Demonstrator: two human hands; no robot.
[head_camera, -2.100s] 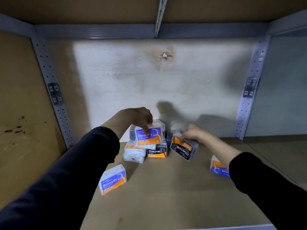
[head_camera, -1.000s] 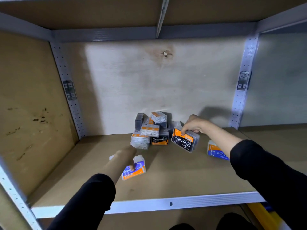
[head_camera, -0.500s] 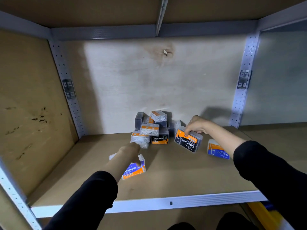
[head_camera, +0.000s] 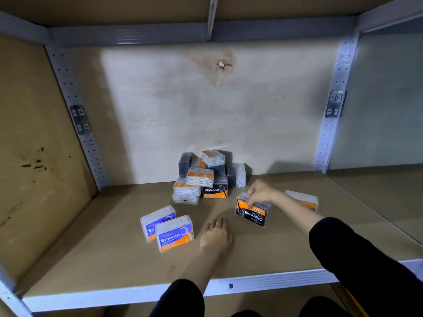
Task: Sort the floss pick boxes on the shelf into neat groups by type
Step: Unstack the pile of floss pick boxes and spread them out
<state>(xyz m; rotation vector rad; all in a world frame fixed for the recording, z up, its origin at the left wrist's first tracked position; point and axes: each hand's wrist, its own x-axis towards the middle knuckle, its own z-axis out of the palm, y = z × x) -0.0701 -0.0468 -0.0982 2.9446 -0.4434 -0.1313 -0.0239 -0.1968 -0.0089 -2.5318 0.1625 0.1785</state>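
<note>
L hand (head_camera: 217, 234) has let go, now open beside 2 paired Smooth boxes (head_camera: 175, 233); R hand (head_camera: 261, 193) grips Charcoal box (head_camera: 251, 211), prob. next group.

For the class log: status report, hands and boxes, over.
Left hand open, empty. Right hand gripping Charcoal box. Two Smooth boxes grouped. Pile at back unsorted.
</note>
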